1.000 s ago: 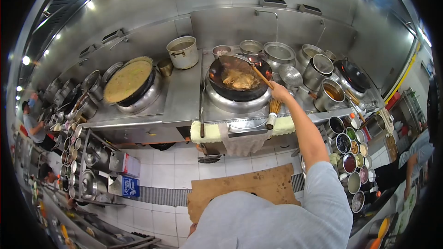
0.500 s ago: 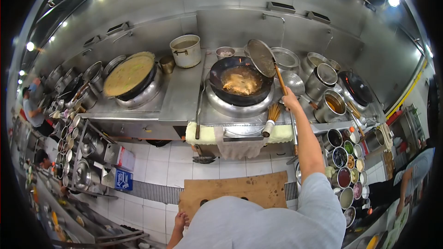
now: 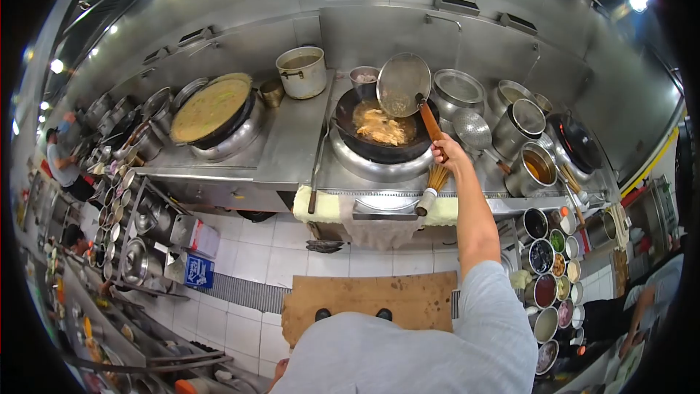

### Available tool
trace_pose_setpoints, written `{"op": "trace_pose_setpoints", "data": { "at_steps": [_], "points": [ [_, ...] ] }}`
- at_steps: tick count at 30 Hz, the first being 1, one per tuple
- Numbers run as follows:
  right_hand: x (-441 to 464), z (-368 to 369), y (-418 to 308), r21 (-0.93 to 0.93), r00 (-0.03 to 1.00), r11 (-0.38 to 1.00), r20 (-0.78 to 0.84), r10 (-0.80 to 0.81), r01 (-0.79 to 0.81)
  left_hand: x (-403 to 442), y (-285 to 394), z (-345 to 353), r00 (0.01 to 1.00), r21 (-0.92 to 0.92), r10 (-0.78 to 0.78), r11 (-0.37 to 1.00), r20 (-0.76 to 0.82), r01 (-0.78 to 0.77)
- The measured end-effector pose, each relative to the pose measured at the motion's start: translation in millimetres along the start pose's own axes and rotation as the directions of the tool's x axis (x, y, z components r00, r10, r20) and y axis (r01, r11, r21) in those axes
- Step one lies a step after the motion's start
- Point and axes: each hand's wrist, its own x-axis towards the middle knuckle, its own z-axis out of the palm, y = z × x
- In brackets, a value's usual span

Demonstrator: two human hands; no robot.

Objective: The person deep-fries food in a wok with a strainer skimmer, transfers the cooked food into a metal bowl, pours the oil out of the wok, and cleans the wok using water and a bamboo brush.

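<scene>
Your right hand [image 3: 450, 155], fingers [image 3: 439, 149] gripping the wooden handle [image 3: 430, 121], holds the strainer [image 3: 402, 83] tilted above the far rim of the wok [image 3: 380, 152]; golden food [image 3: 383, 127] lies inside. Your left hand [image 3: 280, 370], nearer you, is mostly hidden, its fingers' state indeterminable.

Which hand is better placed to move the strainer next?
Probably the right hand: it grips the wooden handle of the strainer at the wok; the left hand is low, barely visible.

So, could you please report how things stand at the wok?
Right hand gripping strainer; left hand barely showing. Food in wok. Strainer hides part of wok.
</scene>
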Motion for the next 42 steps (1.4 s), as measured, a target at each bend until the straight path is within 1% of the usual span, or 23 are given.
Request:
{"op": "trace_pose_setpoints", "data": {
  "at_steps": [2, 5, 6, 7, 8, 9, 10, 11, 12, 14, 18, 20, 23, 26, 29, 30, 32, 33, 35, 36, 38, 39, 42],
  "points": [
    [-7, -5, -4, -0.025, 0.999, 0.999, -0.022, -0.03, 0.029, 9, 4, 5, 0.999, -0.009, 0.048, 0.999, -0.014, -0.048],
    [-24, -7, -12, -0.334, 0.973, 0.93, -0.116, -0.201, 0.152, 22, 11, 12, 0.993, -0.024, 0.113, 0.993, -0.023, -0.114],
    [-27, -9, -12, -0.337, 0.972, 0.929, -0.117, -0.202, 0.153, 30, 13, 13, 0.999, -0.187, -0.018, 0.982, -0.033, 0.011],
    [-29, -10, -11, -0.454, 0.958, 0.878, -0.146, -0.246, 0.156, 35, 23, 13, 0.988, -0.346, -0.15, 0.929, -0.022, 0.133],
    [-30, -11, -10, -0.563, 0.942, 0.813, -0.166, -0.291, 0.152, 33, 43, 10, 0.987, -0.294, -0.163, 0.943, 0.005, 0.157],
    [-31, -9, -7, -0.566, 0.944, 0.81, -0.159, -0.289, 0.153, 26, 81, 3, 0.984, -0.239, -0.175, 0.955, 0.031, 0.178],
    [-30, -6, -2, -0.544, 0.945, 0.829, -0.188, -0.268, 0.127, 13, 149, -10, 0.98, -0.183, -0.188, 0.963, 0.058, 0.195],
    [-31, -2, 1, -0.52, 0.944, 0.848, -0.218, -0.246, 0.101, 18, 148, -4, 0.978, -0.341, -0.195, 0.917, 0.073, 0.209],
    [-27, -2, 4, -0.52, 0.946, 0.848, -0.215, -0.242, 0.099, 21, 148, -1, 0.977, -0.341, -0.199, 0.916, 0.071, 0.212],
    [-10, -6, 8, -0.228, 0.989, 0.974, -0.139, -0.049, 0.017, 23, 155, 2, 0.971, -0.384, -0.218, 0.891, 0.103, 0.241],
    [3, -12, 8, 0.083, 0.998, 0.996, -0.045, 0.037, -0.033, 23, 152, 4, 0.974, -0.378, -0.203, 0.897, 0.103, 0.227],
    [3, -14, 6, 0.127, 0.999, 0.992, -0.05, 0.012, -0.006, 18, 142, 4, 0.985, -0.2, -0.157, 0.965, 0.072, 0.168],
    [-1, -32, 5, 0.185, 0.997, 0.98, -0.057, -0.058, 0.068, 39, 52, 21, 1.0, -0.191, -0.003, 0.982, -0.029, -0.002],
    [-14, -48, -5, 0.171, 0.988, 0.974, -0.058, -0.141, 0.149, 45, 43, 26, 0.999, -0.025, 0.038, 0.999, 0.002, -0.037],
    [-28, -54, -13, -0.112, 0.911, 0.948, -0.263, -0.318, 0.298, 53, 47, 29, 0.999, 0.027, 0.015, 1.0, 0.033, -0.016],
    [-31, -56, -14, -0.113, 0.91, 0.947, -0.264, -0.32, 0.3, 55, 48, 29, 0.999, 0.037, 0.007, 0.999, 0.039, -0.009],
    [-35, -58, -15, -0.346, 0.865, 0.897, -0.319, -0.388, 0.275, 60, 50, 29, 0.999, 0.051, -0.003, 0.999, 0.052, 0.0],
    [-37, -58, -13, -0.348, 0.865, 0.897, -0.319, -0.387, 0.273, 61, 50, 28, 0.998, 0.054, -0.009, 0.999, 0.057, 0.006],
    [-45, -52, -15, -0.564, 0.807, 0.813, -0.409, -0.427, 0.145, 65, 49, 28, 0.997, 0.061, -0.014, 0.998, 0.071, 0.009],
    [-45, -58, -15, -0.565, 0.807, 0.813, -0.409, -0.427, 0.144, 67, 49, 27, 0.997, 0.065, -0.018, 0.998, 0.079, 0.013],
    [-51, -66, -24, -0.671, 0.924, 0.741, -0.276, -0.263, 0.01, 70, 49, 25, 0.995, 0.071, -0.027, 0.997, 0.092, 0.02],
    [-60, -65, -24, -0.762, 0.893, 0.647, -0.275, -0.356, 0.023, 71, 50, 24, 0.995, 0.071, -0.024, 0.997, 0.093, 0.018],
    [-57, -52, -4, -0.739, 0.813, 0.674, -0.392, -0.431, 0.002, 73, 52, 33, 1.0, 0.018, 0.01, 1.0, 0.019, -0.01]
  ]
}}
